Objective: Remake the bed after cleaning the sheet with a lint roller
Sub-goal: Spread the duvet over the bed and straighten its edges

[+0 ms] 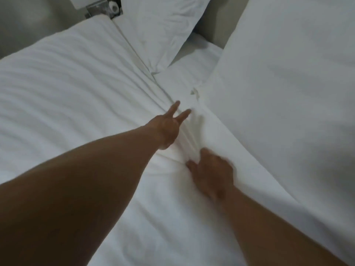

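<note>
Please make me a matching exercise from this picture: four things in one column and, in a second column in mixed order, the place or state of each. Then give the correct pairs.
Column one
1. left hand
2. right hand
3. crumpled white fabric pillow
4. large smooth white fabric pillow

Column two
A. fills the right side of the picture
B. two fingers stretched straight over the white bedding
C. top centre, one corner pointing down
D. blurred, fingertips in a fold of the white bedding

Pairs: 1-B, 2-D, 3-C, 4-A
</note>
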